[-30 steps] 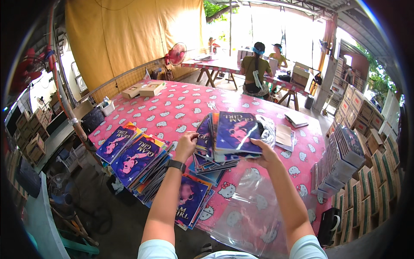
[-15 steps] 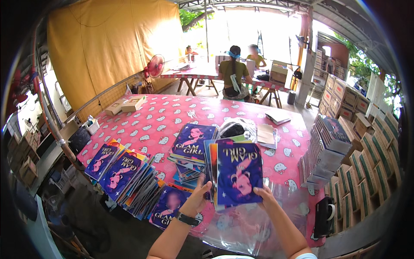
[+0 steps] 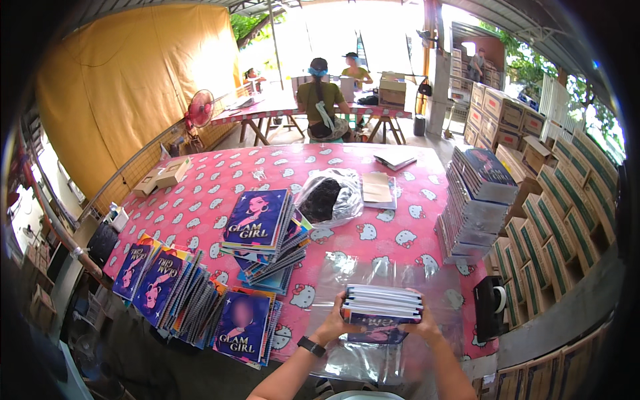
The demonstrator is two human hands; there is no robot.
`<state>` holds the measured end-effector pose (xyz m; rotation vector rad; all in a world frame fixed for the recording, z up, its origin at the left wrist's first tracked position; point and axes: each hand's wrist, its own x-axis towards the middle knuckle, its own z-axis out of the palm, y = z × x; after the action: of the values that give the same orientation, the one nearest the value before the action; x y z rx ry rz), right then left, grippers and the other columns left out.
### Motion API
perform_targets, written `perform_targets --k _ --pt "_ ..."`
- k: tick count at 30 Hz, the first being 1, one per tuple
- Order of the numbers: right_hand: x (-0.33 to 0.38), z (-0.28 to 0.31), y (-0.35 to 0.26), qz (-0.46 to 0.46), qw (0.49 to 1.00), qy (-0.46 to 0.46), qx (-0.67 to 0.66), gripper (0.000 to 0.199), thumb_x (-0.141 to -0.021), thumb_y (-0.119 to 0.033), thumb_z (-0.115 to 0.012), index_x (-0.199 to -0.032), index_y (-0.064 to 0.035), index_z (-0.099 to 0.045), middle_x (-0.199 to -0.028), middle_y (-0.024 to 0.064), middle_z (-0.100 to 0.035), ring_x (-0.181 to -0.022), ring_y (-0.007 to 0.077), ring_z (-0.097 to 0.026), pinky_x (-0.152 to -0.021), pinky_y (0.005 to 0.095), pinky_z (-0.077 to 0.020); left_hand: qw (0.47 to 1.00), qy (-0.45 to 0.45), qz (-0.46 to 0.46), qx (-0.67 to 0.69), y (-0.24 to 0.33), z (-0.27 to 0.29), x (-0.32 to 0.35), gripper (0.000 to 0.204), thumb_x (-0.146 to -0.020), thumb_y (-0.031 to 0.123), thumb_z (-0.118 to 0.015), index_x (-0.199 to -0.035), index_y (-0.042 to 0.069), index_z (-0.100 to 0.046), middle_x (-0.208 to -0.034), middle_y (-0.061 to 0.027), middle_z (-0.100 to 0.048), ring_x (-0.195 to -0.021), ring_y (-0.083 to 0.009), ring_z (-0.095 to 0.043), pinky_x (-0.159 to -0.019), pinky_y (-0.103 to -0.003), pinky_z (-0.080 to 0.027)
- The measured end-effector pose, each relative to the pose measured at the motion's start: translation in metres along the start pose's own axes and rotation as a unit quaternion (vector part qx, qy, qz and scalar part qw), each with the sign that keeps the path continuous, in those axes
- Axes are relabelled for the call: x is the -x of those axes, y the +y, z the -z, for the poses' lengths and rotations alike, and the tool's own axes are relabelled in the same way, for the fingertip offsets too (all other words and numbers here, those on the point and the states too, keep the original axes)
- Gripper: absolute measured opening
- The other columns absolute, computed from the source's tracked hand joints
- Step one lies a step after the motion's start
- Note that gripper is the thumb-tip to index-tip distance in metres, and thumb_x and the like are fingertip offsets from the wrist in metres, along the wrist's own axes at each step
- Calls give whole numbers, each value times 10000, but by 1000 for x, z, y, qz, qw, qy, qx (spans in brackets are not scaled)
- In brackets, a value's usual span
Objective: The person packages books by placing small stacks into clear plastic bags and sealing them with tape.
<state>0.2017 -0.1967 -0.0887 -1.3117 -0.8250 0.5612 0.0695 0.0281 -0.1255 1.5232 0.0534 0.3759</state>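
A small stack of dark-blue notebooks (image 3: 383, 308) stands between my hands, its white page edges facing up and a purple illustrated cover toward me. My left hand (image 3: 337, 323) grips its left side, and my right hand (image 3: 423, 324) grips the right side. Clear plastic bags or sheets (image 3: 357, 365) lie spread beneath and around it. Left of my hands is a pile of spiral notebooks (image 3: 257, 217) with fanned edges. Another illustrated notebook (image 3: 243, 323) tops a pile nearer the front edge, beside a leaning row of spiral notebooks (image 3: 167, 283).
Pink patterned cloth (image 3: 393, 233) covers the table. A clear bag with black contents (image 3: 327, 200) sits beyond my hands. At right rise a tall wrapped notebook stack (image 3: 470, 213), a black case (image 3: 490, 310) and many cartons (image 3: 553, 247). People work at a far table (image 3: 267, 113).
Both hands have lowered the notebooks toward the plastic and tipped them, so the page edges now face up instead of the front cover. The view has shifted to the right.
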Motion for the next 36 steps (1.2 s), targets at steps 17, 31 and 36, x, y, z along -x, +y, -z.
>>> perform_targets --k 17,31,36 --pt "48 26 4 -356 815 100 -446 552 -846 -348 -607 -1283 -54 -441 -1138 94 -585 -1013 213 -575 -822 368 -507 868 -125 -295 -380 107 -49 10 624 -524 204 -800 -1096 160 -555 -1112 -88 -530 -1083 -296 -508 -1081 -473 -173" --pt "25 41 7 19 1000 14 6 806 -641 -33 -788 -1309 -47 -338 -1177 59 -511 -1098 176 -490 -968 329 -389 994 -65 84 -17 21 -32 -10 859 -641 -14 -799 -1333 39 -293 -1193 -74 -494 -1056 -178 -505 -923 -314 -429" --pt "45 36 44 -131 990 41 -14 916 -646 -74 -802 -1379 -46 -253 -1315 85 -429 -1209 201 -414 -1054 360 -302 995 33 71 65 1 -53 12 836 -618 -67 -758 -1307 43 -298 -1158 -68 -488 -1069 -177 -476 -918 -323 -429"
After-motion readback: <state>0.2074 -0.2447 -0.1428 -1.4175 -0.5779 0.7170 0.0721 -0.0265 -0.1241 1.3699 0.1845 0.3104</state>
